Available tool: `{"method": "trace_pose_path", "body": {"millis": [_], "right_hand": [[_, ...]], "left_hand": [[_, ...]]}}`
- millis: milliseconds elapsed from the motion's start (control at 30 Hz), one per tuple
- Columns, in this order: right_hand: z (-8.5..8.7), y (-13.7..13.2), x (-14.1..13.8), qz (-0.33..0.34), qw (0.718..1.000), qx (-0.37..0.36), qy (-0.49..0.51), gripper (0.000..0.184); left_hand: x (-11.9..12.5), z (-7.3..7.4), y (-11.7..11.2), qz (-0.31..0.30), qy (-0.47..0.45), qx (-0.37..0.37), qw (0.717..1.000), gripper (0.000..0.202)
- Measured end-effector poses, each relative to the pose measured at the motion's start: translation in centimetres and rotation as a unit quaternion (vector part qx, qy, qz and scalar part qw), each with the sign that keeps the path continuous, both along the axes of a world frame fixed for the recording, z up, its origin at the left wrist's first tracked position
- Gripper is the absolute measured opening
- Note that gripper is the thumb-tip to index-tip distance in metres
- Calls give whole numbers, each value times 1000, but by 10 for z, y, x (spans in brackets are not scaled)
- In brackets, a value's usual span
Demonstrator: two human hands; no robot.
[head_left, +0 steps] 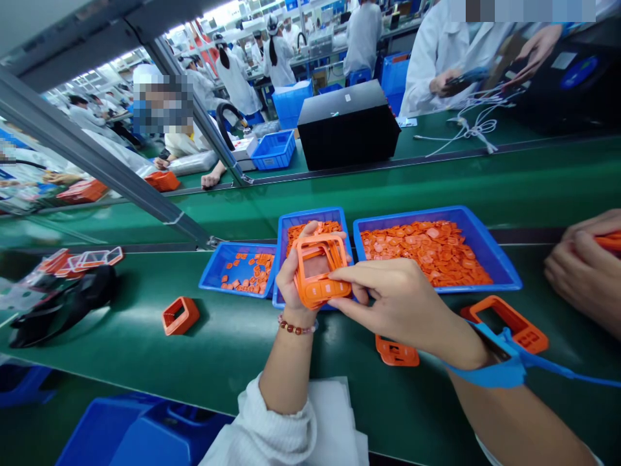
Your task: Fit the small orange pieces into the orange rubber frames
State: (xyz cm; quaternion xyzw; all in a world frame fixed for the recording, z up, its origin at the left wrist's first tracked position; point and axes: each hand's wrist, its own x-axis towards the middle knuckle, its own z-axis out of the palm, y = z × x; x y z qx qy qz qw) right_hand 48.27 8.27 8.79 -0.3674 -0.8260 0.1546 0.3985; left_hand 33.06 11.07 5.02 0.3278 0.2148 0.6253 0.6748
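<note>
My left hand (290, 283), with a beaded bracelet at the wrist, is closed around a stack of orange plastic frames (301, 275), tilted toward me. Each frame has a large square opening and a solid lower end. My right hand (388, 291), wearing a blue wrist strap (504, 362), pinches the lower right edge of the front frame between thumb and index finger. Whether a small part sits under those fingertips I cannot tell. Behind my left hand stands a blue bin (310, 213) of orange pieces. Below my right hand another orange frame (398, 353) lies on the green table, partly covered.
A wide blue bin (504, 278) of small orange pieces stands right, a shallower blue bin (208, 278) left. An orange frame stack (180, 316) and a larger orange frame (514, 323) lie on the table. A co-worker's hands (587, 272) are at right. A grey metal post (121, 175) slants across the left.
</note>
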Motion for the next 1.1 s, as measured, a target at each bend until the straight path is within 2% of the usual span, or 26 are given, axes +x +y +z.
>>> {"method": "trace_pose_path", "body": {"millis": [67, 167, 300, 433, 567, 767, 967, 1100], "right_hand": [[2, 0, 1, 3, 1000, -5, -1, 16], [7, -1, 2, 1, 1000, 7, 21, 32], [10, 1, 2, -11, 998, 52, 34, 55], [7, 4, 0, 5, 998, 65, 17, 68], [5, 5, -1, 25, 998, 57, 11, 68], [10, 3, 4, 26, 998, 62, 1, 60], [25, -5, 24, -36, 998, 50, 2, 61], [36, -12, 40, -74, 997, 37, 6, 55]], "left_hand": [[1, 0, 0, 12, 6, -10, 1000, 52], [3, 2, 0, 22, 9, -27, 999, 55], [5, 3, 1, 24, -2, -16, 1000, 52], [7, 4, -1, 25, -7, -14, 1000, 48], [8, 2, -4, 29, 12, -18, 999, 50], [8, 1, -1, 31, 27, -8, 999, 49], [2, -1, 8, 41, 14, 12, 999, 41], [-1, -1, 10, 29, 21, 15, 999, 41]]}}
